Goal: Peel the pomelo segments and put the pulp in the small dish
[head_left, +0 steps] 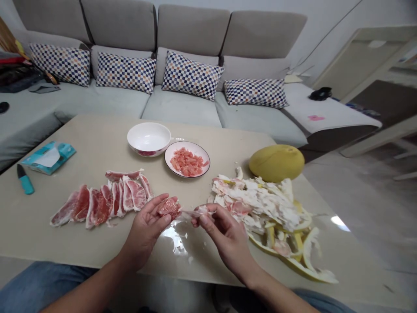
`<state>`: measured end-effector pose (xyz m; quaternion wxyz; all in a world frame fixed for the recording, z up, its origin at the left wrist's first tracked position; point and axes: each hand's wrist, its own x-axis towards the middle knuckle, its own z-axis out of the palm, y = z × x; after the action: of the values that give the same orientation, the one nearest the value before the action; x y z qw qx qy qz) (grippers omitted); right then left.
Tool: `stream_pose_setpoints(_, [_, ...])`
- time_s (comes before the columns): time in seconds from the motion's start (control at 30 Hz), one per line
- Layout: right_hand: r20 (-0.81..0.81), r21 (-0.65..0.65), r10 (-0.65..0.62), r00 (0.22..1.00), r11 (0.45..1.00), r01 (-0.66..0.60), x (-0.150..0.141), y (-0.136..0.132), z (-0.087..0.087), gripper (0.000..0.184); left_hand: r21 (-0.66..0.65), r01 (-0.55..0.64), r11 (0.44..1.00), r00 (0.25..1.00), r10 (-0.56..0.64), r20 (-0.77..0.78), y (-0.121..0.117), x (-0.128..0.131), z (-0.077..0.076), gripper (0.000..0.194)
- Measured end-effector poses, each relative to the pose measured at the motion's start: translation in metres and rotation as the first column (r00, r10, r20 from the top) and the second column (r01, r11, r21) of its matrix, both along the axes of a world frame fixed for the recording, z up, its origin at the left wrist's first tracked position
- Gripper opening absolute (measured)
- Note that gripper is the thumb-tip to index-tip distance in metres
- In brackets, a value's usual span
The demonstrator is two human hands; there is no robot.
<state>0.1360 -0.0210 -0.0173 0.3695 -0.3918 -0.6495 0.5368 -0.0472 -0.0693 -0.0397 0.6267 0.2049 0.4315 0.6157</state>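
Note:
Between the fingers of my left hand (148,226) is a red pomelo segment (169,208). My right hand (224,232) pinches a pale strip of membrane (192,213), which stretches across from the segment. Left of my hands, a row of pomelo segments (112,198) with white skin on them lies on the table. Beyond my hands, a dark-rimmed plate (206,166) carries small pieces of peeled pink flesh (187,161). A heap of white pith and yellow peel (263,208) spreads to the right of my right hand.
A white bowl (148,137) stands beside the plate. One whole yellow pomelo (276,163) rests behind the peel heap. At the left lie a blue tissue pack (48,157) and a knife with a teal handle (25,179). A sofa (182,106) borders the table's (107,250) far side.

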Motion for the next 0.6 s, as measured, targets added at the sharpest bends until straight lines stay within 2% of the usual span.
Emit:
stream_pose_setpoints(0.13, [0.055,0.182,0.084,0.995,0.979,-0.092,0.0,-0.005,-0.002,0.006,0.025,-0.002,1.0,0.995,0.004,-0.1,0.0,-0.001,-0.001,0.05])
stream_pose_setpoints(0.23, [0.079,0.363,0.118,0.99,0.921,-0.139,0.001,-0.008,-0.002,0.011,0.036,-0.006,0.999,0.991,0.01,-0.13,0.0,-0.001,-0.002,0.05])
stream_pose_setpoints(0.3, [0.092,0.425,0.102,0.99,0.896,-0.132,0.002,-0.008,-0.001,0.014,0.036,0.0,0.999,0.994,0.004,-0.111,0.0,-0.002,-0.002,0.051])
stream_pose_setpoints(0.37, [0.083,0.386,0.04,0.996,0.92,-0.069,0.003,-0.005,0.001,0.01,0.03,0.02,0.999,0.995,-0.017,-0.095,-0.001,-0.002,-0.001,0.051])
stream_pose_setpoints(0.47, [0.027,0.192,-0.065,0.998,0.98,0.058,0.007,0.003,0.005,0.006,0.022,0.036,0.999,0.995,-0.034,-0.096,-0.001,-0.003,0.0,0.05])
stream_pose_setpoints(0.6, [-0.052,0.008,-0.078,0.996,0.997,0.079,0.008,0.01,0.006,0.014,0.006,0.008,1.0,0.998,-0.008,-0.055,0.0,-0.003,0.001,0.05])
